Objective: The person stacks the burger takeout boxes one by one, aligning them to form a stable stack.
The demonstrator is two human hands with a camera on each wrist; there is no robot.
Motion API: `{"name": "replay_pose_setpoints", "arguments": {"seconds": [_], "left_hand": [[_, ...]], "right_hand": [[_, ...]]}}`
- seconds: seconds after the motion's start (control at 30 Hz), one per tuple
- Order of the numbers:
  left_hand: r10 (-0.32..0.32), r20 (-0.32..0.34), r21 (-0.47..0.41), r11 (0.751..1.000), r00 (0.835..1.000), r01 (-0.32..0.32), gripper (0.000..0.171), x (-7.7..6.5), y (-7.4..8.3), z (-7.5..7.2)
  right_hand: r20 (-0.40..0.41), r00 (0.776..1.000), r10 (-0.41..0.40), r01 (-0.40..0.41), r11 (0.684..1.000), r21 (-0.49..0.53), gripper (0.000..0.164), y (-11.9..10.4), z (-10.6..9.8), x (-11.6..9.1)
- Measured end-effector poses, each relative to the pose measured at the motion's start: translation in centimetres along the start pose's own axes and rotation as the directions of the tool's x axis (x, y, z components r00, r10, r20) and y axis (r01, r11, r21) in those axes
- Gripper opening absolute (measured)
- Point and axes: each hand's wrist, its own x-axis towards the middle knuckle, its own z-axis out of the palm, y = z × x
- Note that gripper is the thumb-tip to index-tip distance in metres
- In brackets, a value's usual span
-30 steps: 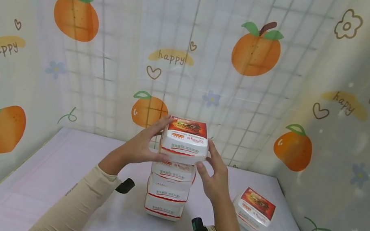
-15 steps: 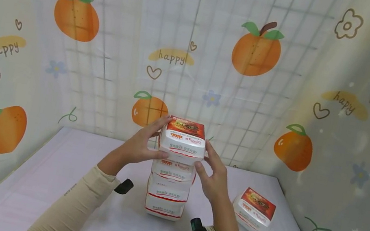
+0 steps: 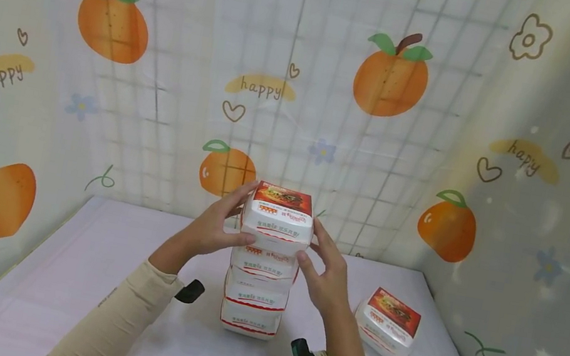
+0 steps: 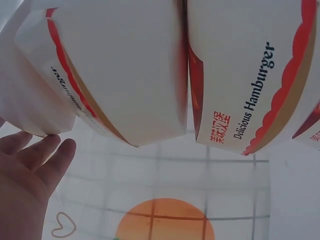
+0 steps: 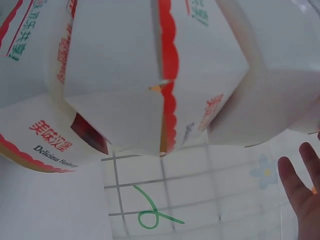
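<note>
A white hamburger box (image 3: 278, 223) with a red printed lid sits at the top of a stack of similar boxes (image 3: 255, 294) in the head view. My left hand (image 3: 210, 225) grips its left side, thumb low on the front and fingers reaching along the side. On the right, my right hand (image 3: 327, 271) holds the same box, with the thumb near the lower front corner and fingers at the side. Left fingertips (image 4: 50, 142) meet a box edge in the left wrist view. Some right fingers (image 5: 292, 182) stand apart from the boxes in the right wrist view.
Another hamburger box (image 3: 388, 323) lies angled on the white table (image 3: 123, 315), right of the right forearm. Behind the table hangs a curtain (image 3: 180, 58) printed with oranges, over a wire grid. The stack is slightly uneven.
The top box has shifted slightly left and down over the stack, both hands moving with it. The head view has turned a little. The separate box stays put.
</note>
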Motion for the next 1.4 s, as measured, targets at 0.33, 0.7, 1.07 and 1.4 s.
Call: {"name": "replay_pose_setpoints", "arguments": {"seconds": [0.33,0.7,1.07,1.4], "left_hand": [[-0.002,-0.005,-0.018,1.0,1.0,0.001,0.093,-0.4,0.1,0.5],[0.003,0.0,-0.034,0.999,1.0,-0.003,0.094,-0.6,-0.4,0.6],[0.008,-0.001,-0.037,0.999,1.0,-0.008,0.095,-0.8,-0.8,0.9],[-0.007,0.011,-0.057,0.998,1.0,0.008,0.095,-0.8,-1.4,1.2]], "right_hand": [[-0.008,1.0,0.001,-0.001,1.0,-0.002,0.066,-0.1,0.0,-0.5],[-0.032,0.999,-0.002,0.002,1.0,-0.001,0.066,0.1,0.2,-0.9],[-0.06,0.998,0.019,-0.019,1.0,-0.003,0.065,-2.7,0.2,-1.0],[-0.054,0.998,0.039,-0.04,0.999,-0.013,0.068,-1.2,0.3,-1.2]]}}
